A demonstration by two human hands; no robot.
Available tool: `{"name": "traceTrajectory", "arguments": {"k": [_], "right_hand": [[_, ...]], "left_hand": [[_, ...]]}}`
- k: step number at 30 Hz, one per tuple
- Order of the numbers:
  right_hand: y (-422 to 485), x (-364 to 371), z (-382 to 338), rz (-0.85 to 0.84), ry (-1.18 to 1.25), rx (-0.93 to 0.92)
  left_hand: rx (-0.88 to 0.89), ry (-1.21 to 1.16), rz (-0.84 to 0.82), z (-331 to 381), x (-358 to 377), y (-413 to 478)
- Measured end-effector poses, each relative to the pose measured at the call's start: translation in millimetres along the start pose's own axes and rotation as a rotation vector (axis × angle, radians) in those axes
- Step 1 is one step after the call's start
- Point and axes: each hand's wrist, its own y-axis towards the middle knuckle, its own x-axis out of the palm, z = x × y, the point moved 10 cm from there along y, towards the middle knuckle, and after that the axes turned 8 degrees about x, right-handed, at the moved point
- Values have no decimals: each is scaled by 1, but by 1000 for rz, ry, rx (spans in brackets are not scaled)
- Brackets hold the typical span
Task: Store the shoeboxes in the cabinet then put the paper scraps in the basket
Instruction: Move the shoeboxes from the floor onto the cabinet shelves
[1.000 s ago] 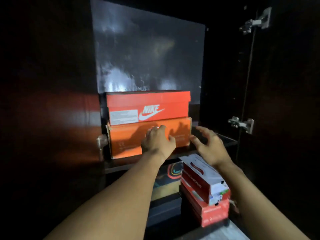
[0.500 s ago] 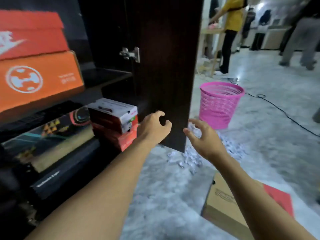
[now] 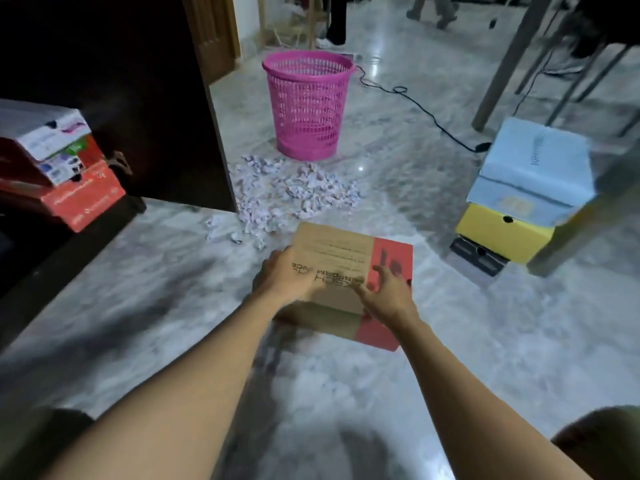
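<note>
A brown and red shoebox (image 3: 334,249) lies on the marble floor in front of me. My left hand (image 3: 289,277) rests on the lid's left part with fingers spread. My right hand (image 3: 388,294) is over the red right part, fingers straight and apart; I cannot tell whether it touches. Crumpled paper scraps (image 3: 294,192) are heaped beyond the box, before a pink mesh basket (image 3: 308,102). The dark cabinet (image 3: 138,98) stands at the left, with a white and red box (image 3: 52,147) on a red box (image 3: 86,199) in its bottom.
At the right stand stacked shoeboxes: a light blue one (image 3: 533,161) on a yellow one (image 3: 498,237) on a black one (image 3: 478,258). A black cable (image 3: 433,119) runs across the floor behind the basket. Table legs (image 3: 502,64) and people's legs are at the back.
My view has swung from the cabinet shelf with the orange boxes down to the floor. Both hands came away from the cabinet and dropped onto the brown and red shoebox.
</note>
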Motion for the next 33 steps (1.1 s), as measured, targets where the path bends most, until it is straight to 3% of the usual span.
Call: {"name": "traceTrajectory", "arguments": {"k": [6,13,17,20,25,33], "right_hand": [[-1,26,70,-62,-9,242],[-13,35,69,66,-56,166],[-42,31,82,170,177,65],[-48,32,110,188,364,172],[-33,39,107,124,538,125],[-28,36,83,82,441,36]], "left_hand": [[-231,-141,0,-59,54,-3],[-225,-129,71,-75,53,-9],[-200,-124,210,-93,49,-36],[-236,-241,125,-107,64,-41],[-297,-466,-71,-117,85,-32],[-315,-447,14,-133,61,-38]]}}
